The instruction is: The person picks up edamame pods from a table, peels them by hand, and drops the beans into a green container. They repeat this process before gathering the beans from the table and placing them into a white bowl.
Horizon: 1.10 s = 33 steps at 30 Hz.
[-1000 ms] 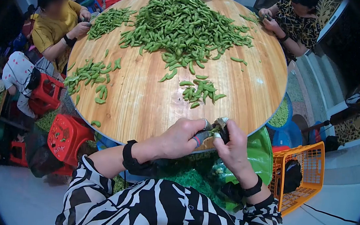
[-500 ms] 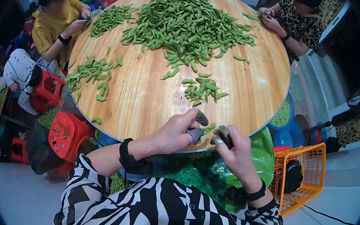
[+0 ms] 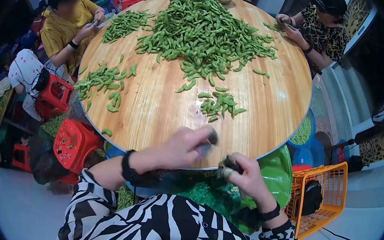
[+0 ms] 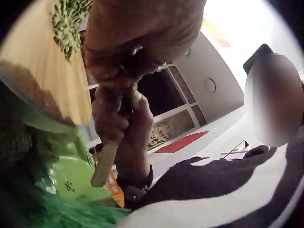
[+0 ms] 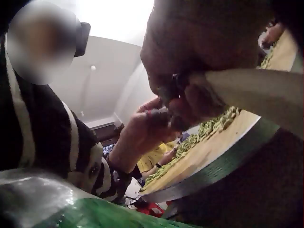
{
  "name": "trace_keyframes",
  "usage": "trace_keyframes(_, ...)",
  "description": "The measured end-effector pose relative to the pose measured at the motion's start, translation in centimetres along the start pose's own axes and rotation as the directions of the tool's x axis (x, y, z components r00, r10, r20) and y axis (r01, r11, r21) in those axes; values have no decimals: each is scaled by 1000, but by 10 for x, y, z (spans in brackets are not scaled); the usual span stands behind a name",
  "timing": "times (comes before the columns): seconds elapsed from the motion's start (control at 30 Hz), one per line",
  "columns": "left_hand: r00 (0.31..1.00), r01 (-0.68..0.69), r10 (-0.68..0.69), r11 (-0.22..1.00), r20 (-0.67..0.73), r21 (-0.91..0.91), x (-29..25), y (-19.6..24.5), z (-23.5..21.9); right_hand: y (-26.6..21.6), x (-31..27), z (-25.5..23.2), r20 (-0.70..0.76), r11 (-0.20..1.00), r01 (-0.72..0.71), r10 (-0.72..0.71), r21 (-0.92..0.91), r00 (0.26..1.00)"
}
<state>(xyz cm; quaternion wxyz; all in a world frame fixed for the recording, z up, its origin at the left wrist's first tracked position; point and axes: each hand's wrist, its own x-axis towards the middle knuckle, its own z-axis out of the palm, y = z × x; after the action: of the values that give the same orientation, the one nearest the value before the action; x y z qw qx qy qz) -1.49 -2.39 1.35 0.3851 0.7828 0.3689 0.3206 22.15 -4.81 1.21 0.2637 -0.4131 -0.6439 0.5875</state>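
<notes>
In the head view my left hand (image 3: pixel 177 146) is motion-blurred over the near table edge, with dark coverings on its thumb and a finger. Whether it pinches a pod I cannot tell. My right hand (image 3: pixel 244 175) is just right of it, fingers curled, with dark and pale coverings at the fingertips. From its fist a pale, bar-shaped handle (image 4: pixel 104 166) sticks out in the left wrist view; the head view hides it. A small cluster of green soybean pods (image 3: pixel 221 105) lies beyond the hands on the round wooden table (image 3: pixel 155 111).
A large heap of pods (image 3: pixel 201 32) covers the table's far part, with smaller piles at left. Two people sit across it. A green basin (image 3: pixel 275 175) and an orange crate (image 3: pixel 317 199) stand at right, red stools (image 3: pixel 74 145) at left. Shelled beans (image 3: pixel 302 131) fill a blue tub.
The hands were together, then drew apart with a green pod visible at the left fingers. Now that pod is out of sight, the left hand is blurred, and the right hand sits lower.
</notes>
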Motion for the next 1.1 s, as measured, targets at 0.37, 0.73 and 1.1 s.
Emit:
trace_keyframes(0.37, 969, 133, 102, 547, -223, 827, 62, -81, -77, -4, -13, 1, 83, 996, -89, 88, 12, 993)
trace_keyframes(0.73, 940, 227, -35, 809, -341, 543, 80, -86, -60, 0, -4, 1, -111, 874, -57, 126, 483, 986)
trace_keyframes(1.1, 936, 227, -346, 728, -61, -647, 38, -8, 5, -4, 23, 11, -174, 869, 45, 48, 492, 984)
